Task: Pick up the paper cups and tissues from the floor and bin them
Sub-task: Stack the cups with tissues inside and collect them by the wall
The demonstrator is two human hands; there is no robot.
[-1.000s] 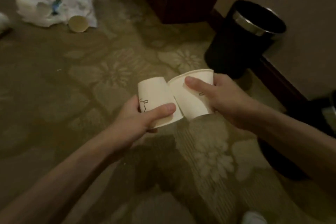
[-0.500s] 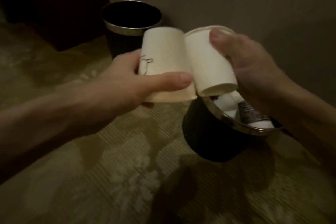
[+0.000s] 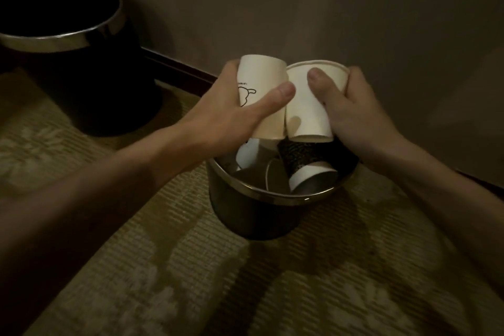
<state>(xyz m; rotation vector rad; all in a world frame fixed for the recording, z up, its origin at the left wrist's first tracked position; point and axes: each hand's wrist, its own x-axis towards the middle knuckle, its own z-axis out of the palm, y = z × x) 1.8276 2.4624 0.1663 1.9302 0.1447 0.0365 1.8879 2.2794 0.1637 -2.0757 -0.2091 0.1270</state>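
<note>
My left hand (image 3: 226, 106) grips a white paper cup with a small black drawing (image 3: 261, 82), held upside down. My right hand (image 3: 354, 114) grips a plain white paper cup (image 3: 302, 106), mouth up and tilted away. The two cups touch side by side, directly over the mouth of a small dark bin with a metal rim (image 3: 261, 194). Inside that bin lie several cups, one of them black and white (image 3: 302, 163). No tissues are in view.
A second, larger black bin with a metal rim (image 3: 68, 41) stands at the upper left against a dark baseboard (image 3: 177, 65). A plain wall (image 3: 300, 3) rises behind both bins. Patterned carpet (image 3: 191, 267) covers the floor around them.
Both hands carried the cups from open floor toward the wall and now hold them lower, over the small bin. The littered floor has left the view.
</note>
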